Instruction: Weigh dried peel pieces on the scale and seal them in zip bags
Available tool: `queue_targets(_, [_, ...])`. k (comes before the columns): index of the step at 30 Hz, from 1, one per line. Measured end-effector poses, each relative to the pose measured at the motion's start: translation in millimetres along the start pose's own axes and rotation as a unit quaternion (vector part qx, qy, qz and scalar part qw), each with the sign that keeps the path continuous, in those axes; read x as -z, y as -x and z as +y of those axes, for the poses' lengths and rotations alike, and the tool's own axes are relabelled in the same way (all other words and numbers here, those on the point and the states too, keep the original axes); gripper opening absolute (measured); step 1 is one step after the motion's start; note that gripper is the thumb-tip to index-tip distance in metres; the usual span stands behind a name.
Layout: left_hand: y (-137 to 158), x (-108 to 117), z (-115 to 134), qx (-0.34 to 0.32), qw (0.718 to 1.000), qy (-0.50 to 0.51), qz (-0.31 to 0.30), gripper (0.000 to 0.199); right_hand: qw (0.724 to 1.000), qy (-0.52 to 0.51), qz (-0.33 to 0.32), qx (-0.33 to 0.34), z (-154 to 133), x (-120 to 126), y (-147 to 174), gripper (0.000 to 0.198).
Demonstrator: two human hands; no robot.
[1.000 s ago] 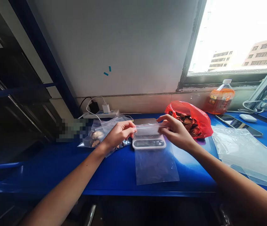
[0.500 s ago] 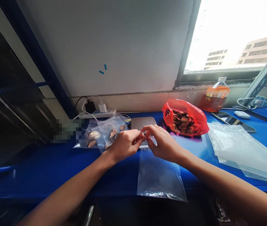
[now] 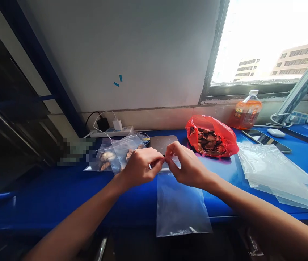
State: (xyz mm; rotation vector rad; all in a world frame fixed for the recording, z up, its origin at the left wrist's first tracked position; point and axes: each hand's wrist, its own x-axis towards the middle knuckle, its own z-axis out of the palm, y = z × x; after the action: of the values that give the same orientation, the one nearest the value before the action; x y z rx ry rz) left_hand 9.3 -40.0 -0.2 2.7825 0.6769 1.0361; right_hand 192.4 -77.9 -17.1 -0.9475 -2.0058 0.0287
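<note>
A clear plastic bag hangs flat from my two hands, its lower end reaching past the table's front edge. My left hand is closed in a pinch at the bag's top edge. Right beside it, fingertips nearly touching, my right hand pinches the same edge. Nothing shows inside this bag. Behind the hands lies a flat grey device like a scale, partly covered. Left of my left hand are clear bags with dried mushroom-like pieces in them.
A red plastic bag full of dark dried slices stands right of the hands. Beyond it are a drink bottle, a phone, a white case and a stack of clear bags. A power strip lies along the wall.
The fingertips of both hands have drawn closer together along the bag's top edge. The hanging bag has swung slightly left and lower; the camera view has shifted a little.
</note>
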Motion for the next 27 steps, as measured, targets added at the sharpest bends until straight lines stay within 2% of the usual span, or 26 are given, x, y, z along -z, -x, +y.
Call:
queue_targets(3, [-1.8,7.2,3.4,-0.016,0.999,0.006,0.047,0.018,1.000,-0.006,0.011,-0.014,0.5,8.8,-2.8,0.010])
queue_targets(8, [-5.3,23.2,6.5,0.007,0.995,0.008,0.103,0.019,0.999,-0.005,0.025,-0.044,11.2,22.0,-7.2,0.011])
queue_targets(13, [-6.0,34.7,-5.8,-0.006,0.987,0.019,0.159,0.016,0.997,0.004,0.054,-0.061,19.6,32.0,-11.4,0.008])
queue_targets(16, [-3.5,41.3,-17.9,0.013,0.983,0.049,0.174,0.015,0.996,0.019,0.062,-0.063,34.1,40.0,-12.5,0.008])
queue_targets(18, [-1.3,47.9,-27.0,0.041,0.972,0.086,0.217,0.015,0.992,0.053,0.083,-0.078,51.1,47.9,-12.0,0.009])
queue_targets(21, [0.1,55.8,-40.2,0.066,0.941,0.133,0.305,0.018,0.979,0.085,0.108,-0.152,72.2,58.4,-10.9,0.008])
queue_targets(23, [-0.6,54.1,-45.6,0.084,0.925,0.189,0.319,0.018,0.979,0.013,0.078,-0.190,70.9,59.3,-11.3,0.012])
queue_targets(25, [-1.9,46.0,-45.4,0.111,0.915,0.258,0.289,0.016,0.976,-0.117,0.024,-0.184,54.7,53.6,-13.2,0.024])
queue_targets(27, [-2.7,35.5,-39.4,0.133,0.913,0.297,0.245,0.015,0.961,-0.225,-0.013,-0.158,30.2,44.0,-15.7,0.032])
